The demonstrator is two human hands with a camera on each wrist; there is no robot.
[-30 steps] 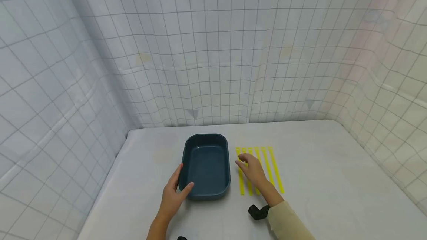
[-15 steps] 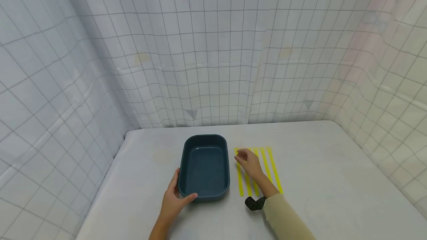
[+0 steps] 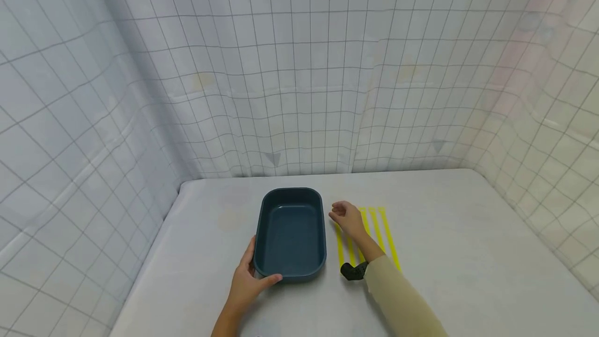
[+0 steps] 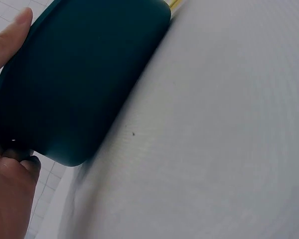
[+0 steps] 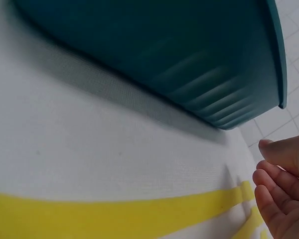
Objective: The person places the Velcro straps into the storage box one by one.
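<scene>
A dark blue, deep rectangular tub [image 3: 291, 241] with rounded corners stands on the white table, nothing inside it. My left hand [image 3: 245, 282] grips its near left corner, thumb along the near rim and fingers against the left side. In the left wrist view the fingers [image 4: 12, 167] bend by the tub's wall. My right hand [image 3: 347, 217] hovers just right of the tub over yellow flat strips [image 3: 389, 235], its fingers loosely bent and holding nothing. From the right wrist view, thumb and fingers [image 5: 281, 186] are apart from the tub's wall [image 5: 189, 64].
Several yellow strips lie side by side on the white tabletop [image 3: 468, 254], partly hidden by the right arm. A black device [image 3: 353, 271] sits at the right wrist. White grid-patterned curtains [image 3: 299, 92] enclose the table at the back and sides.
My right hand has moved slightly forward, away from the body, over the strips. My left thumb has shifted right along the near rim. The tub stays in about the same place.
</scene>
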